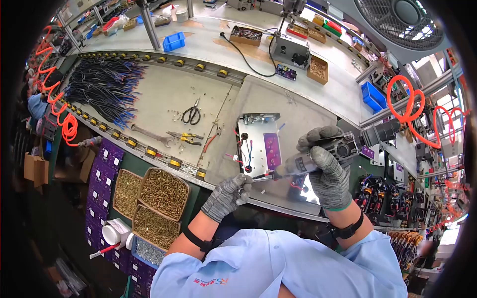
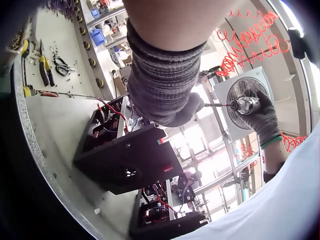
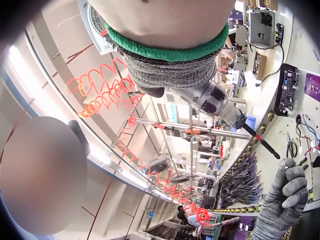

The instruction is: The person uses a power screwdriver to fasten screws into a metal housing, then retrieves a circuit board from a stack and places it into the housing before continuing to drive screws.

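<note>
My right hand [image 1: 330, 166] grips a grey power screwdriver [image 1: 295, 165], its bit pointing left. The gloved left hand [image 1: 228, 196] has curled fingers, with thumb and forefinger right at the bit's tip. In the right wrist view, a small shiny piece [image 3: 286, 168] shows at the left fingertips; I cannot tell its kind. The bit [image 3: 265, 145] has a red band and a dark end. Behind the hands, a metal chassis [image 1: 256, 134] with a purple circuit board [image 1: 272, 150] and loose wires lies on the bench. A black panel [image 2: 130, 160] stands close below the left hand in its wrist view.
Boxes of brass screws [image 1: 164, 193] stand left of my left hand. Scissors [image 1: 192, 113], pliers [image 1: 186, 137] and a wrench [image 1: 154, 135] lie beyond. Black cables [image 1: 102, 89] are piled far left. Orange coiled hoses [image 1: 407, 99] hang at right, near a fan [image 1: 402, 20].
</note>
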Demonstrator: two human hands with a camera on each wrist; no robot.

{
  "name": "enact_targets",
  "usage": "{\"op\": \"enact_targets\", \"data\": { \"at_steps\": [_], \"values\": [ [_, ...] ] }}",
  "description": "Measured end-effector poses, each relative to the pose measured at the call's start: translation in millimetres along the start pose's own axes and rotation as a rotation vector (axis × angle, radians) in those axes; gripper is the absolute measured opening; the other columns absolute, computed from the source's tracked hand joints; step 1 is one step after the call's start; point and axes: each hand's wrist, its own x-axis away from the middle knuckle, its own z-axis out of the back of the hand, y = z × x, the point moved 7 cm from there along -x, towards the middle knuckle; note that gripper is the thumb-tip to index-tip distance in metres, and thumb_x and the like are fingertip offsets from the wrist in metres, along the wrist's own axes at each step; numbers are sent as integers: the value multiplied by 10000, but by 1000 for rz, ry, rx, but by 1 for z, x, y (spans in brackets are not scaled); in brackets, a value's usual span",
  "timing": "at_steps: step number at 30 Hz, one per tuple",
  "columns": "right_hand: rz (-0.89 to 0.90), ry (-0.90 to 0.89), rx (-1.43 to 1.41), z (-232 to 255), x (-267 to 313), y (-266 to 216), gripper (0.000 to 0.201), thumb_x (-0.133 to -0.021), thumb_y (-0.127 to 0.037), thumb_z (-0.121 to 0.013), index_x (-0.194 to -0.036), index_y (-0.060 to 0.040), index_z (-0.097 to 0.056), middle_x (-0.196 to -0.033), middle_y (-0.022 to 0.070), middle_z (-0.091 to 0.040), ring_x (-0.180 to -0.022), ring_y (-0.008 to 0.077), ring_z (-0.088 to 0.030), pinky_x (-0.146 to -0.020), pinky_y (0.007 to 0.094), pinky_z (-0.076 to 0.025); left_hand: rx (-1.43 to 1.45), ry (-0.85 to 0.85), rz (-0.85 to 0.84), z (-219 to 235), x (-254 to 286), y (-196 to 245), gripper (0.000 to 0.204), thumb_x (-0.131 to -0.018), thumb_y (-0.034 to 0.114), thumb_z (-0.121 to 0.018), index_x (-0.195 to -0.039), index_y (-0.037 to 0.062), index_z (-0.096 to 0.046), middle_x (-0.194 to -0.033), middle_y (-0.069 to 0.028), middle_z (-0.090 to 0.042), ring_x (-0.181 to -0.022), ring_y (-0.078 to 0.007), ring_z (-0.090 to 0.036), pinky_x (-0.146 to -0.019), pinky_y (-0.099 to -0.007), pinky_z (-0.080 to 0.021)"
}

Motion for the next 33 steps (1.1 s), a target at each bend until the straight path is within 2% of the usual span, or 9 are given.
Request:
{"op": "enact_targets", "data": {
  "at_steps": [3,4,7,16,18,19,26,28,33],
  "values": [
    [-4,-40,-29,-4,-1,8,403,-843,-38,-778,-1193,-48,-579,-1110,119,-674,-1049,245,-684,-938,424,-576,-39,-71,-17,-17,2,-1,328,-970,328,-685,-1063,17,-646,-804,-72,-668,-583,-154,-612,-461,-242,-440],
    [-7,-42,-30,-4,-1,10,403,-843,-38,-778,-1193,-48,-579,-1110,119,-674,-1049,245,-684,-938,424,-576,7,-26,-4,-17,1,-6,325,-980,335,-672,-1049,18,-651,-773,-74,-671,-567,-155,-615,-455,-244,-437],
    [-32,-67,26,-4,0,15,431,-824,-66,-783,-1196,-79,-567,-1104,87,-625,-1029,251,-646,-917,419,-563,70,-89,-34,-23,1,-7,291,-987,304,-669,-1066,25,-668,-812,-46,-695,-582,-135,-624,-445,-227,-434],
    [-26,-38,38,8,2,10,445,-814,-88,-803,-1191,-89,-565,-1115,76,-614,-1035,242,-622,-924,416,-551,-13,-66,-34,-13,-13,-13,327,-983,330,-673,-1070,18,-627,-781,-46,-646,-574,-135,-592,-466,-233,-429],
    [27,-89,-4,13,4,9,409,-844,-60,-789,-1191,-36,-573,-1125,135,-657,-1055,240,-677,-905,422,-609,-45,-60,-45,-20,-13,-14,329,-985,339,-671,-1062,21,-633,-767,-31,-634,-565,-117,-578,-465,-220,-430],
    [31,-84,-4,15,6,8,409,-844,-60,-789,-1191,-36,-573,-1125,135,-657,-1055,240,-677,-905,422,-609,-74,-54,-63,-23,-14,-13,332,-987,348,-669,-1053,24,-639,-754,-15,-621,-555,-99,-564,-464,-208,-432],
    [31,-73,47,20,12,3,413,-848,-54,-788,-1198,-53,-567,-1118,130,-646,-1042,233,-670,-886,417,-615,-34,-34,41,-24,-28,-27,315,-994,384,-652,-1009,71,-615,-717,4,-580,-510,-81,-494,-420,-208,-386],
    [30,-73,48,21,12,1,415,-847,-54,-789,-1198,-60,-567,-1113,124,-645,-1038,232,-669,-880,417,-616,115,-213,147,-37,-26,-33,320,-991,408,-649,-990,91,-605,-701,16,-560,-497,-74,-474,-406,-210,-370],
    [44,-75,-91,30,2,4,434,-832,-61,-797,-1201,-81,-571,-1109,98,-645,-1025,232,-671,-862,411,-615,41,-149,130,-41,-25,-24,330,-992,420,-642,-1032,94,-619,-719,18,-585,-488,-64,-459,-387,-210,-354]
  ]
}}
